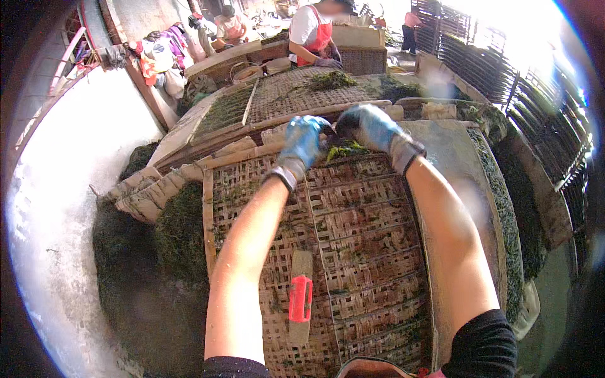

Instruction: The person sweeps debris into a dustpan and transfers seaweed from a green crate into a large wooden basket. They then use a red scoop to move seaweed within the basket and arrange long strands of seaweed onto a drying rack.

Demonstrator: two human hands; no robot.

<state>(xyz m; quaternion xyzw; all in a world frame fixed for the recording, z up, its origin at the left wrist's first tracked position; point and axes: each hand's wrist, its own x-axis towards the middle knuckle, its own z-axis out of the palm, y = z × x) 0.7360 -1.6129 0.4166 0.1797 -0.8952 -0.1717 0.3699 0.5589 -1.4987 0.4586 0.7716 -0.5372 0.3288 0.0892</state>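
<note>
Both my hands wear blue gloves with grey cuffs and are stretched to the far end of a woven bamboo tray [368,227]. My left hand [307,137] and my right hand [366,125] nearly meet there, with dark finger parts facing each other. Green leafy material [347,150] lies just below and between them. Motion blur and the gloves' angle hide what the fingers hold, if anything. Closer to me on the woven surface lies a flat tool with a red handle [300,298]. Bits of green are scattered over the weave.
Beyond a wooden rail [264,150], a co-worker [312,35] in a red apron leans over another woven tray [283,87] with a green pile [331,80]. Dark green heaps [182,231] lie at left. A board [453,179] runs along the right. Other people are farther back.
</note>
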